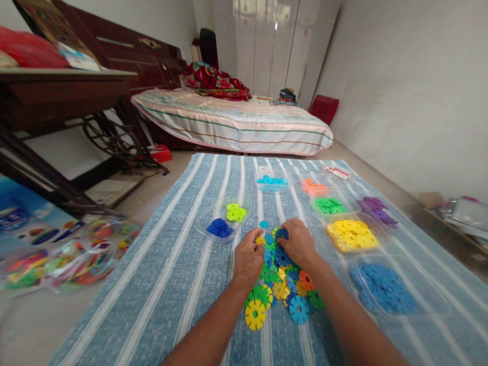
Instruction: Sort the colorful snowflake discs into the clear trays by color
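Flat notched plastic discs in mixed colours lie in a loose pile [280, 290] on the striped cloth, between my two forearms. My left hand [247, 259] is at the pile's left edge, with a small yellow disc [260, 240] pinched between thumb and fingers. Across from it, my right hand [299, 241] bends over the far end of the pile, its fingers closed on a dark blue disc [281, 234]. A lone light blue disc [264, 224] lies just beyond both hands. Nearest me are a large yellow disc [255, 315] and a large blue disc [299, 309].
Left of the pile, a clear tray holds dark blue discs [219, 228] and lime discs [236, 212]. Clear tubs hold light blue [272, 181], orange [314, 186], green [330, 206], purple [378, 211], yellow [353, 234] and blue discs [383, 287]. A bed [236, 122] stands beyond the table.
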### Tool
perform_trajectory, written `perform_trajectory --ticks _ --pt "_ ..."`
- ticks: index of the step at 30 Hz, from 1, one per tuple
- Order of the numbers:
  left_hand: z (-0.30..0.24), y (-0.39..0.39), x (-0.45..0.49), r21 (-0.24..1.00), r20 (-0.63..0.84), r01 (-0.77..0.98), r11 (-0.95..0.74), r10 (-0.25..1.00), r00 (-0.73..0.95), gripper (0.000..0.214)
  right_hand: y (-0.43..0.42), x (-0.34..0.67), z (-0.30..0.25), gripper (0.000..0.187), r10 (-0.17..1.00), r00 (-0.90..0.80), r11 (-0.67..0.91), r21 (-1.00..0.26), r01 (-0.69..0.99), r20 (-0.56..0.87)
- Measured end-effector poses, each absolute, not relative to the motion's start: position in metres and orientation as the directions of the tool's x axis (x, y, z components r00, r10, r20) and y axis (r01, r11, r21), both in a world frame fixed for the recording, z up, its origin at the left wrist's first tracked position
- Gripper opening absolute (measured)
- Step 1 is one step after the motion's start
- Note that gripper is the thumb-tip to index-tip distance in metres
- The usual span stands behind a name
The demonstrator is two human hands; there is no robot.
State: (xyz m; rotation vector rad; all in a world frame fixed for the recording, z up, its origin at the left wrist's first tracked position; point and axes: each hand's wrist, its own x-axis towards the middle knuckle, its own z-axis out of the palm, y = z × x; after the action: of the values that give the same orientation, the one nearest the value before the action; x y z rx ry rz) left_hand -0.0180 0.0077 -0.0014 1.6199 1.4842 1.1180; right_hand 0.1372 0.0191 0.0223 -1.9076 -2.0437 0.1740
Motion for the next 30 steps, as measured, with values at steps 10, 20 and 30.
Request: perform_trajectory --ticks 10,20,30 --pt "0.003 0.009 -0.016 0.939 0.098 0.336 -0.071 0.993 -0.065 0.034 -0.011 0.151 0.048 0.015 0.967 0.125 0.079 -0.724 0.685 0.223" --pt "0.002 0.01 -0.017 0.934 0.086 0.353 -0.059 0.994 -0.061 0.031 -0.094 0.279 0.078 0.037 0.872 0.366 -0.253 -0.341 0.905 0.324" --pt "0.004 0.008 -0.019 0.936 0.095 0.348 -0.057 0.991 -0.095 0.03 -0.034 0.182 0.051 0.022 0.966 0.009 0.065 -0.28 0.958 0.257"
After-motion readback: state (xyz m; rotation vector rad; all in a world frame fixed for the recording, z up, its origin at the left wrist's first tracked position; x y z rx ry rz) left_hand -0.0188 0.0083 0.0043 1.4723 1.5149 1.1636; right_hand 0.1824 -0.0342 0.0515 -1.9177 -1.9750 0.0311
